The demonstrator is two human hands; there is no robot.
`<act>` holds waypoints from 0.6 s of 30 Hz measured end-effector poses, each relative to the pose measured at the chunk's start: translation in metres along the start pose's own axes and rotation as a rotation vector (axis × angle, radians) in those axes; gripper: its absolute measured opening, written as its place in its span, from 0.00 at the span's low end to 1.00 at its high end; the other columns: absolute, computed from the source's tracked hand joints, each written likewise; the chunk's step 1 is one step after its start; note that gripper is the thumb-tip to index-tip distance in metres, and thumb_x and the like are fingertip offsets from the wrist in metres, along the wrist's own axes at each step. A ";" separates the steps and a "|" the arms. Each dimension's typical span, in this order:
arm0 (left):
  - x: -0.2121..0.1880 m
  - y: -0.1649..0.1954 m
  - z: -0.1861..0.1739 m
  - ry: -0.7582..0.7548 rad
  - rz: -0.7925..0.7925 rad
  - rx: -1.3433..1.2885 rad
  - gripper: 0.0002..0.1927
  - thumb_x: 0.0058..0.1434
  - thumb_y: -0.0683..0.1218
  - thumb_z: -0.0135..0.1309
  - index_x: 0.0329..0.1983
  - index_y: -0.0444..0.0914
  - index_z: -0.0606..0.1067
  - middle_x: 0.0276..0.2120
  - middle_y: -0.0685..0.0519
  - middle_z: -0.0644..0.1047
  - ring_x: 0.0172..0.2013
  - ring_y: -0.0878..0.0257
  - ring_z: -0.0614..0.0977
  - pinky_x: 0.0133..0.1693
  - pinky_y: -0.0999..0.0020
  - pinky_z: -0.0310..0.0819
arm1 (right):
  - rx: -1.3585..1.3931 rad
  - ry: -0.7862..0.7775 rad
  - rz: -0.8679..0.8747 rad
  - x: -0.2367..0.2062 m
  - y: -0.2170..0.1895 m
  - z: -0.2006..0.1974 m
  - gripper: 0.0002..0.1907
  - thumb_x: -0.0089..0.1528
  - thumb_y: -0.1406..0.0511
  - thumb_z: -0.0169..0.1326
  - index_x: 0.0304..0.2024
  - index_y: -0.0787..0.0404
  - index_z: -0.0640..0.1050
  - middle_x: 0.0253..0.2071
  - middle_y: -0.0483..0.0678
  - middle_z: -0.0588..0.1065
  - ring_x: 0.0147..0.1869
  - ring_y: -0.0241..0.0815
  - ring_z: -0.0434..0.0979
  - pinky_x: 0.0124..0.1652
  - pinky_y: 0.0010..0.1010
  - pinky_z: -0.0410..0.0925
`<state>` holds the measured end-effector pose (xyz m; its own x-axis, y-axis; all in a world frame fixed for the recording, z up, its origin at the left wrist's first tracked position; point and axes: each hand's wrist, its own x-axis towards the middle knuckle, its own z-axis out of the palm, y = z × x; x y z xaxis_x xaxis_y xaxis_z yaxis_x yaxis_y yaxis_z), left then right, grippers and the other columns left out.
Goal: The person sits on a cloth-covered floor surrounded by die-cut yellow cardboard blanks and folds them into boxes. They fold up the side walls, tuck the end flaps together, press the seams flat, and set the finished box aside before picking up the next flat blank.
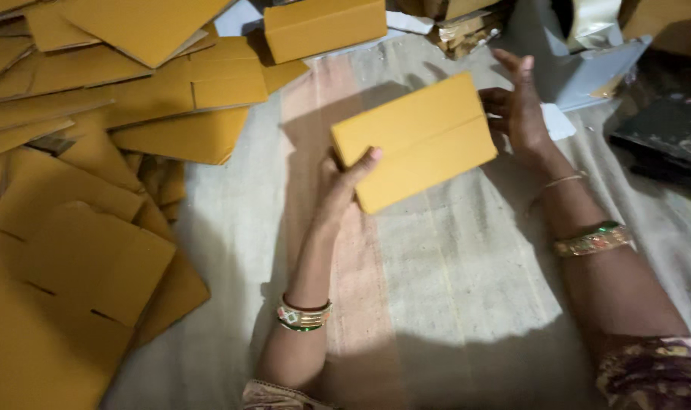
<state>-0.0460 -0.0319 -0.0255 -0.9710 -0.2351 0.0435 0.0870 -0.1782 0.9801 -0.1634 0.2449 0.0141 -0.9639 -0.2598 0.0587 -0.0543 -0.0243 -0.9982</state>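
Two hands hold one folded yellow cardboard box (415, 139) above the pale cloth (436, 266) — the left hand (344, 182) grips its near corner, thumb on top, the right hand (518, 106) steadies the far edge, fingers loosely spread. Flat yellow cartons (79, 228) lie heaped at the left.

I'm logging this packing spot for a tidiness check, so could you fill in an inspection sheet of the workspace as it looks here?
Surface: pale woven cloth with a faded pinkish stripe, spread flat.
Job's things: one yellow-brown cardboard box, folded up, lifted off the cloth and tilted.
Clutter: heap of flat cardboard blanks along the left; another folded box at the top.
Grippers: left hand grips the box's near-left corner, thumb on top; right hand steadies its far end, fingers spread.
Cables: nothing seen.
Surroundings: grey-blue box and dark printed sheets at the upper right.
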 end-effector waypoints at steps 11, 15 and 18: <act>-0.060 0.103 -0.102 -0.129 0.643 -0.501 0.47 0.62 0.57 0.64 0.78 0.47 0.53 0.72 0.53 0.65 0.73 0.58 0.61 0.68 0.42 0.54 | -0.065 -0.022 -0.029 0.008 0.011 -0.003 0.43 0.70 0.36 0.35 0.75 0.56 0.53 0.51 0.55 0.74 0.47 0.44 0.79 0.46 0.36 0.75; -0.024 0.059 -0.074 0.391 0.261 -0.382 0.29 0.62 0.46 0.64 0.64 0.37 0.67 0.57 0.50 0.75 0.62 0.54 0.76 0.58 0.49 0.71 | -0.038 -0.026 -0.002 0.004 0.008 -0.001 0.37 0.72 0.41 0.44 0.70 0.60 0.61 0.45 0.54 0.75 0.45 0.42 0.78 0.45 0.31 0.73; -0.012 0.041 -0.078 0.554 0.191 -0.403 0.26 0.55 0.43 0.63 0.57 0.39 0.70 0.47 0.50 0.76 0.49 0.55 0.80 0.48 0.53 0.79 | -0.082 -0.067 -0.068 -0.001 0.004 -0.001 0.33 0.73 0.45 0.46 0.68 0.62 0.65 0.46 0.53 0.76 0.47 0.40 0.79 0.45 0.30 0.73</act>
<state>-0.0134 -0.1106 -0.0013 -0.6833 -0.7301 -0.0022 0.4242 -0.3995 0.8126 -0.1628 0.2456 0.0096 -0.9378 -0.3242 0.1239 -0.1424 0.0339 -0.9892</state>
